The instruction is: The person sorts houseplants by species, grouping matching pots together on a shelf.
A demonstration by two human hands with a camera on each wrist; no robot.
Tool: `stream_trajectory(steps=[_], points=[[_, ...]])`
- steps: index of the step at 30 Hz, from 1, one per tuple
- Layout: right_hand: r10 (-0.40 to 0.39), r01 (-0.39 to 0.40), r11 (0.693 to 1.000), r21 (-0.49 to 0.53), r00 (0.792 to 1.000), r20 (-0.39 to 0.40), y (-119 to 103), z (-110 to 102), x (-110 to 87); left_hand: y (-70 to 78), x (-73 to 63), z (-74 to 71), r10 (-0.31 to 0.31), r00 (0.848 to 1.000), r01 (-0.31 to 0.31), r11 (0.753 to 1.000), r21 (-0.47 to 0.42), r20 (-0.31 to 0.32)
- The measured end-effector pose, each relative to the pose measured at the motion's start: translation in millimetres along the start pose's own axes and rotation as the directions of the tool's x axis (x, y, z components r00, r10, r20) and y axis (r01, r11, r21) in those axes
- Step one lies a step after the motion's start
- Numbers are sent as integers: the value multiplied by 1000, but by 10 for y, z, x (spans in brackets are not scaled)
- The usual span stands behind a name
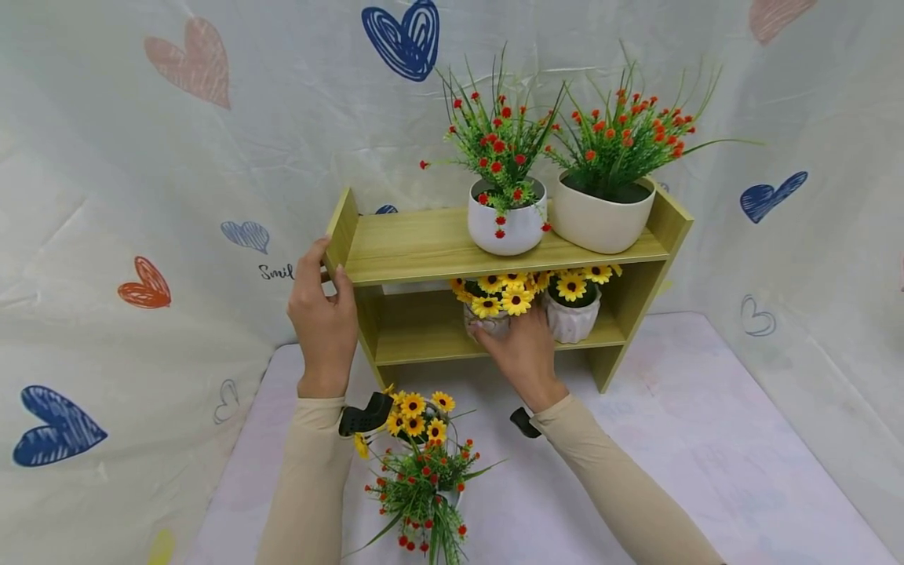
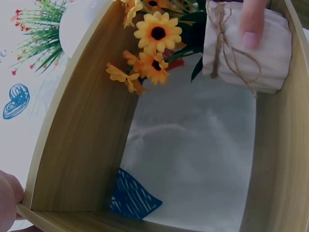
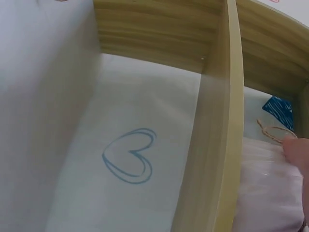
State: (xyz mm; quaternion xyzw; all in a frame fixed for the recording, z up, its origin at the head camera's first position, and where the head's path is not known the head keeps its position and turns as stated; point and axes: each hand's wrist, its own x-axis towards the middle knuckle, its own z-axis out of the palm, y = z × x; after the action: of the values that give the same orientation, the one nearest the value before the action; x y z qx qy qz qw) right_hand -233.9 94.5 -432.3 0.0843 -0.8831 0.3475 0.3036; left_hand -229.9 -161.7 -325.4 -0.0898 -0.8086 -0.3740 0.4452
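Sunflower pot [image 1: 487,306] at the lower board [image 1: 417,337] of the wooden shelf [image 1: 410,243], and your right hand [image 1: 526,357] has it, thumb at the front, the other fingers largely hidden by blooms. Whether its base is resting or slightly raised, you can't tell from here. Over on the far side, your left hand [image 1: 321,326] grips the shelf's left edge near the top. Close by on your right stands the second sunflower pot [image 1: 574,318].

It looks light in your grasp, yet the ridged, pale wall seems stiff, possibly ceramic, so treat it as chippable. Twine [image 2: 221,46] is tied round it, and that could shift under your fingertips; the petals and stems look bendy. Best hold: the firm pot wall, clear of the flowers.

Lettering now: the curtain [image 1: 120,204] reads "Smil", breaking off at your left hand. No brand or label shows on the pot.
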Motion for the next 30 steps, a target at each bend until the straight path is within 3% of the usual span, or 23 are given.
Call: stream_trajectory(steps=[7, 15, 19, 23, 26, 28, 30], points=[[56, -58, 991, -120, 998, -16, -14, -71, -330, -3, -17, 4, -7, 1000, 7, 1000, -6, 7], [-81, 74, 986, -151, 996, -43, 86, -132, -863, -11, -11, -4, 6, 1000, -6, 1000, 5, 8], [-100, 101, 982, -157, 995, 15, 153, -108, -1155, 2, -11, -11, 4, 1000, -4, 1000, -2, 12], [-55, 76, 985, -152, 990, 133, 192, -51, -1416, 1, -7, -11, 3, 1000, -3, 1000, -2, 8], [7, 21, 995, -101, 963, 269, 186, -15, -1566, -5, -4, -10, 4, 1000, -4, 1000, -1, 7], [30, -22, 999, -26, 925, 380, 171, 3, -1634, -8, -2, -8, 3, 1000, -3, 1000, -1, 6], [29, -63, 997, 53, 871, 490, 156, 17, -1692, -10, 0, -6, 3, 1000, -3, 1000, -2, 6]])
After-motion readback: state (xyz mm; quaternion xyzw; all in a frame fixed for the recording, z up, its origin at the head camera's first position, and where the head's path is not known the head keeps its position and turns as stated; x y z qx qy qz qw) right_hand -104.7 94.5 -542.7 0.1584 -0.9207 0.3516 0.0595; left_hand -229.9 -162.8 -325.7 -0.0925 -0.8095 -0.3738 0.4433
